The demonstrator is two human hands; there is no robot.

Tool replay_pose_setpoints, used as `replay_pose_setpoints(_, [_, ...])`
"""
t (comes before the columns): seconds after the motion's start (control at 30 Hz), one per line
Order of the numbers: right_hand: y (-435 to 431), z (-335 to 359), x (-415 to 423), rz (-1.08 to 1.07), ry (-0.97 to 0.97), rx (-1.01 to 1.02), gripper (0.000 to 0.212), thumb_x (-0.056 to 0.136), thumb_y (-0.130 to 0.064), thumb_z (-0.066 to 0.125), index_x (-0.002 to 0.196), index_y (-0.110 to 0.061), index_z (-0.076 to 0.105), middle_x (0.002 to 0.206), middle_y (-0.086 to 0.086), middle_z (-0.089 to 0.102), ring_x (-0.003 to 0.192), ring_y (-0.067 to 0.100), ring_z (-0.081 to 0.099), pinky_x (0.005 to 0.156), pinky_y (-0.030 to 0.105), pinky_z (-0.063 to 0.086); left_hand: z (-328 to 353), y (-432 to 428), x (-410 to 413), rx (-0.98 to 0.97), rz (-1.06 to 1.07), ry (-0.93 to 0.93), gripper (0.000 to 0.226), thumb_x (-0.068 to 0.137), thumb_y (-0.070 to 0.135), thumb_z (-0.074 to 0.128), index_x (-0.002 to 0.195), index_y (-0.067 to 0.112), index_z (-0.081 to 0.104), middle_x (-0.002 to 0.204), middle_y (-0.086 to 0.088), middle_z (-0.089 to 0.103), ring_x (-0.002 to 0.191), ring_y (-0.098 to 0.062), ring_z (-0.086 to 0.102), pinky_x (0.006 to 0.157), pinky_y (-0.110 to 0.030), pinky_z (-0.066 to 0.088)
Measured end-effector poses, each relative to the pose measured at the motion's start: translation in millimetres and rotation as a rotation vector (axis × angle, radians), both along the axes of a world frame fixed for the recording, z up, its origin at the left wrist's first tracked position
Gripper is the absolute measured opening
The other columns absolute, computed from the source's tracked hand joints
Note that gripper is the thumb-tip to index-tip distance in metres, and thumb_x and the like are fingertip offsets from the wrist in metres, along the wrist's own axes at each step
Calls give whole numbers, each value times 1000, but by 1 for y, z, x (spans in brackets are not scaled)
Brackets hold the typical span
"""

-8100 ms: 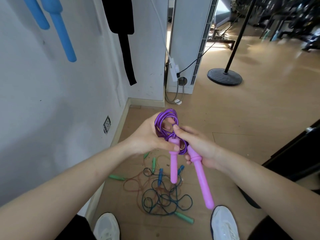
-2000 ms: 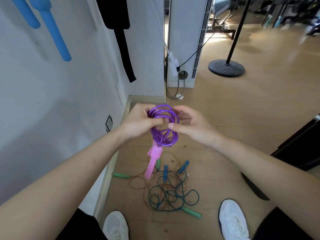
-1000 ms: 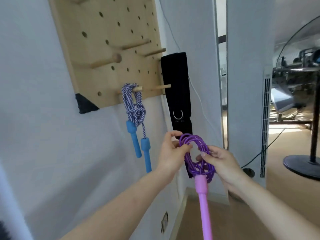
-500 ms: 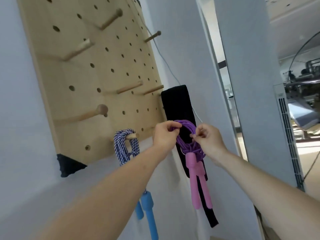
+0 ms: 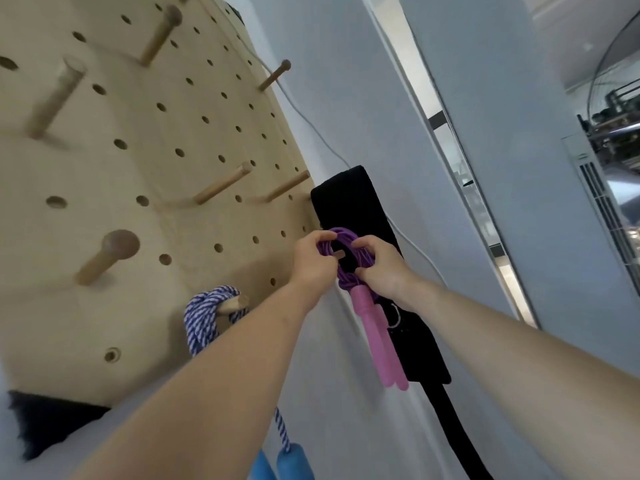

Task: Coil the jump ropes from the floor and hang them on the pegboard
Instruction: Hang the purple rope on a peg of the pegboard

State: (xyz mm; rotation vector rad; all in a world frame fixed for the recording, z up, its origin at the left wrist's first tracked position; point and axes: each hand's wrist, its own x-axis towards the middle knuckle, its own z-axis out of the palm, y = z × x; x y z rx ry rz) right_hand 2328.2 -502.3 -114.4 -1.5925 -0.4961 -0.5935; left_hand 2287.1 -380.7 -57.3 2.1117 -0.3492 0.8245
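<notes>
Near field: both your forearms enter from the bottom edge, and the frame cuts them off before the elbows.
- The blue handles (image 5: 294,460) of the blue-and-white rope (image 5: 204,317) are clipped by the bottom edge. Your left forearm hides much of that rope's cord. Its coil hangs on a low peg (image 5: 237,303).
- A black patch (image 5: 45,420) sits under the board's lower left corner; it is blurred and I cannot identify it.

Hands:
- Your left hand (image 5: 313,261) is seen from the back, with the wrist straight. Its fingers are curled over the left side of the purple jump rope (image 5: 349,237), and the fingertips are hidden behind the coil.
- Your right hand (image 5: 379,268) grips the coil's right side, thumb below and fingers curled over the top, pinching the strands together.

Task item:
- The coil is held at the pegboard's (image 5: 138,174) lower right edge. A peg tip (image 5: 337,253) shows inside the loop.
- I cannot tell whether the coil's weight rests on that peg.
- The two pink handles (image 5: 381,344) hang side by side below your hands.

Behind:
- A black strap (image 5: 349,199) hangs on the wall, partly covered by the hands and handles, with a metal ring (image 5: 394,317) half hidden.
- A white cable (image 5: 311,129) runs down the wall and passes behind the strap.

Far right: the equipment there is too blurred to make out.
</notes>
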Motion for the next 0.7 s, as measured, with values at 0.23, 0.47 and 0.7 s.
replay_pose_setpoints(0.23, [3, 8, 3, 149, 102, -109, 64, 84, 19, 51, 137, -17, 54, 119, 7, 63, 112, 25, 61, 79, 28, 55, 1, 22, 18, 50, 112, -23, 47, 82, -14, 61, 119, 16, 67, 101, 3, 62, 98, -18, 63, 82, -27, 55])
replay_pose_setpoints(0.47, [-19, -3, -12, 108, 245, -307, 69, 91, 9, 57, 150, -21, 39, 150, 18, 41, 137, 26, 43, 98, 25, 39, -1, 46, 8, 30, 125, 108, 51, 88, -1, 68, 135, 13, 58, 112, 1, 61, 107, -19, 58, 104, -38, 50])
replay_pose_setpoints(0.7, [-55, -18, -67, -38, 167, -476, 56, 88, -14, 71, 140, -24, 51, 133, 10, 56, 107, 19, 56, 85, 24, 45, -17, 39, -38, -94, 109, 69, 26, 90, -3, 59, 102, 20, 65, 100, -4, 68, 91, -21, 63, 76, -28, 55])
